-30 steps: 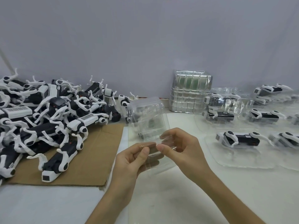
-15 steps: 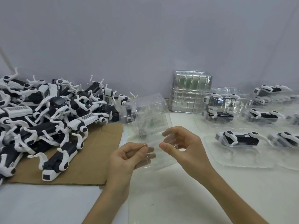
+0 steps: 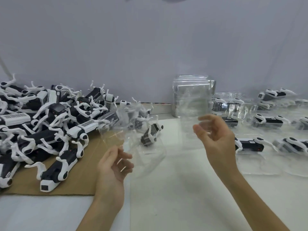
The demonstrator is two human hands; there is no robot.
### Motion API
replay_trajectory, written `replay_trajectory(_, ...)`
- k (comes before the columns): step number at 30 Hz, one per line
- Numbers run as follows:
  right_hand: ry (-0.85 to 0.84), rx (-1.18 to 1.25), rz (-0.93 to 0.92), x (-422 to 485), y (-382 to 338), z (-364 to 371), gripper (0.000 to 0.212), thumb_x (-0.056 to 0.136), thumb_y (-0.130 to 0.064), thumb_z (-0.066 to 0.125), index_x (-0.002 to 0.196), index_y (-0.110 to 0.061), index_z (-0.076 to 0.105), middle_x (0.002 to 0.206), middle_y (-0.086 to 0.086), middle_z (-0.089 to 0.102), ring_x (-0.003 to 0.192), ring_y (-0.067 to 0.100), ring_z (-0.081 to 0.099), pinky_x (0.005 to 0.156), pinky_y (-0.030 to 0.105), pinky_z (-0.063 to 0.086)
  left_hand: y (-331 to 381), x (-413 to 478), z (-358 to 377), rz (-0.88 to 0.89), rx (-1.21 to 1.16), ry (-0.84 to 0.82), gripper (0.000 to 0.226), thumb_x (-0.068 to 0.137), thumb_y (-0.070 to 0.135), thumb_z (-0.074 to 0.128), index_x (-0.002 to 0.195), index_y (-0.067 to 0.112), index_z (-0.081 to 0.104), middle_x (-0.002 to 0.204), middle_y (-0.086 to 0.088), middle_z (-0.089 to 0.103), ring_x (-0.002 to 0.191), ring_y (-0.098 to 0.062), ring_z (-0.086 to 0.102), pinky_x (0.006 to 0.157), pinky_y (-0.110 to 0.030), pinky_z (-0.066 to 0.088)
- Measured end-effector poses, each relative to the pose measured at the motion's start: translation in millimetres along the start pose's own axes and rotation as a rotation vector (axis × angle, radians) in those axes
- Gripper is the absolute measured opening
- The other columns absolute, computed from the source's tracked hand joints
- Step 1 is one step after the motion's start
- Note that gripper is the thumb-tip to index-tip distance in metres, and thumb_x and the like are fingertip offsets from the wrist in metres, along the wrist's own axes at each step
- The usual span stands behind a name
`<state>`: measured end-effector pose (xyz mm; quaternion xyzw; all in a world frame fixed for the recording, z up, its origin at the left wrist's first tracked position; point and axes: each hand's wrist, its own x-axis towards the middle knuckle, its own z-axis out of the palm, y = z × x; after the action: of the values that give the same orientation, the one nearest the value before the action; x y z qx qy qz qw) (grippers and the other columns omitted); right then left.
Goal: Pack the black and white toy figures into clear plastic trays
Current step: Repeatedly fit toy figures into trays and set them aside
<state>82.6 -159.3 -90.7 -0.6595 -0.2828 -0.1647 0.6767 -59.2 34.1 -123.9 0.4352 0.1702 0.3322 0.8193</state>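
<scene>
A big pile of black and white toy figures (image 3: pixel 41 130) lies on the left. My left hand (image 3: pixel 113 167) pinches the near edge of a clear plastic tray (image 3: pixel 146 155) held above the table's middle. One figure (image 3: pixel 150 134) shows through that tray. My right hand (image 3: pixel 218 139) is raised further right, its thumb and fingers closed on a second clear tray (image 3: pixel 188 139), which is blurred. The two trays are apart.
A brown cardboard sheet (image 3: pixel 80 180) lies under the pile. A stack of empty clear trays (image 3: pixel 191 82) stands against the back wall. Several trays with figures in them (image 3: pixel 250 144) cover the right side of the white table (image 3: pixel 175 197).
Both hands held one nested bundle of trays together at the middle. They have moved apart, the left hand with one tray and the right hand up and right with another.
</scene>
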Motion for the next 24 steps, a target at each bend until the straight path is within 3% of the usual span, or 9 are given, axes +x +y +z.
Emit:
replay_trajectory(2, 0.011, -0.092, -0.099, 9, -3, -4, 0.024, 0.087, -0.020, 0.074, 0.099, -0.038, 0.063, 0.089, -0.013, 0.068, 0.086, 0.009, 0.066, 0.080, 0.019, 0.050, 0, -1, 1, -0.040, -0.049, 0.070, 0.033, 0.098, 0.023, 0.048, 0.066, 0.020, 0.058, 0.060, 0.003, 0.055, 0.049, -0.011, 0.049, 0.049, -0.025, 0.037)
replay_trajectory(5, 0.007, -0.332, -0.301, 36, -13, -8, 0.022, 0.086, -0.018, 0.075, 0.103, -0.026, 0.064, 0.091, -0.014, 0.067, 0.088, 0.001, 0.063, 0.084, 0.014, 0.043, -4, -4, 3, -0.118, -0.088, 0.121, 0.028, 0.094, 0.024, 0.047, 0.067, 0.019, 0.053, 0.055, 0.004, 0.045, 0.043, -0.011, 0.037, 0.040, -0.023, 0.029)
replay_trajectory(8, -0.005, -0.568, -0.464, 79, -23, -6, 0.028, 0.084, -0.014, 0.077, 0.110, -0.019, 0.066, 0.099, -0.007, 0.067, 0.092, 0.010, 0.064, 0.091, 0.036, 0.046, -14, -7, 9, -0.241, -0.142, 0.119, 0.018, 0.081, 0.022, 0.054, 0.064, 0.019, 0.057, 0.053, 0.006, 0.042, 0.035, -0.006, 0.033, 0.032, -0.014, 0.022)
replay_trajectory(10, -0.022, -0.700, -0.509, 114, -25, -2, 0.035, 0.084, -0.014, 0.076, 0.117, -0.019, 0.065, 0.103, -0.003, 0.069, 0.096, 0.017, 0.066, 0.091, 0.037, 0.038, -20, -7, 14, -0.303, -0.173, 0.118, 0.011, 0.065, 0.025, 0.058, 0.062, 0.015, 0.058, 0.049, 0.006, 0.038, 0.030, -0.006, 0.030, 0.030, -0.010, 0.018)
replay_trajectory(12, -0.054, -0.824, -0.509, 152, -24, 1, 0.039, 0.086, -0.014, 0.074, 0.123, -0.020, 0.063, 0.106, 0.000, 0.070, 0.101, 0.019, 0.065, 0.092, 0.034, 0.032, -22, -5, 17, -0.304, -0.154, 0.121, 0.018, 0.061, 0.028, 0.056, 0.063, 0.010, 0.056, 0.047, 0.002, 0.032, 0.027, -0.009, 0.024, 0.031, -0.009, 0.015)
replay_trajectory(18, -0.177, -1.054, -0.330, 246, 5, 2, 0.041, 0.094, -0.014, 0.064, 0.133, -0.022, 0.058, 0.112, 0.008, 0.065, 0.112, 0.029, 0.058, 0.103, 0.041, 0.031, -18, 4, 17, -0.315, -0.145, 0.123, 0.025, 0.052, 0.027, 0.058, 0.055, 0.003, 0.059, 0.040, -0.005, 0.027, 0.024, -0.013, 0.021, 0.031, -0.008, 0.021)
replay_trajectory(24, -0.291, -1.291, -0.266, 279, 46, 15, 0.048, 0.097, -0.014, 0.058, 0.143, -0.023, 0.050, 0.134, 0.014, 0.054, 0.127, 0.034, 0.046, 0.108, 0.047, 0.030, -8, 7, 20, -0.417, -0.081, 0.073, 0.018, 0.071, 0.010, 0.054, 0.058, -0.003, 0.050, 0.040, -0.004, 0.025, 0.024, -0.015, 0.021, 0.030, -0.012, 0.020)
